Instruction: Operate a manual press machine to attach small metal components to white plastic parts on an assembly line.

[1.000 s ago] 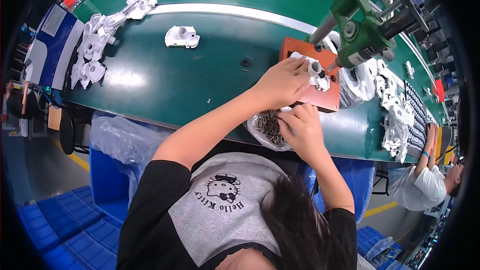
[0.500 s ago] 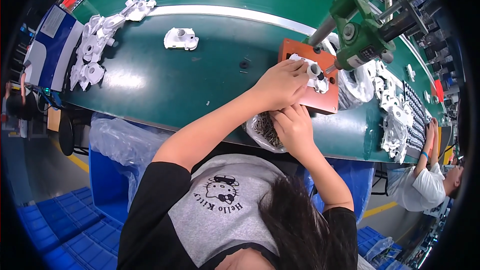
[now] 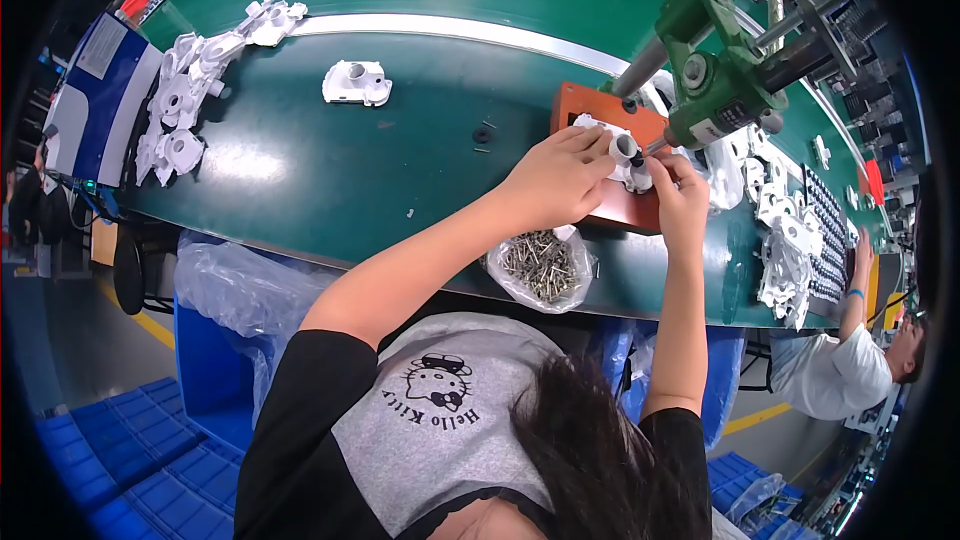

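A white plastic housing [image 3: 625,147] with a round tube sits on an orange fixture block [image 3: 570,105]. My left hand [image 3: 562,175] rests over its near left side, fingers closed on it. From the right, my right hand [image 3: 682,202] reaches in with thumb and forefinger pinched beside the housing, right under the tip of a green press [image 3: 700,70]. Whatever the pinch holds is too small to make out. Below my left hand, a clear plastic bag [image 3: 545,270] full of small metal pins or screws lies at the bench edge.
One white housing [image 3: 356,83] lies alone on the green bench [image 3: 330,170]. More housings are piled at left [image 3: 180,105] and right [image 3: 790,250]. Beside the left pile stands a blue and white box [image 3: 100,80]. At far right, a co-worker [image 3: 840,370] reaches over the bench.
My right hand has moved from the bag of metal pins up and right to the housing under the press tip, uncovering the bag. My left hand stays on the housing.
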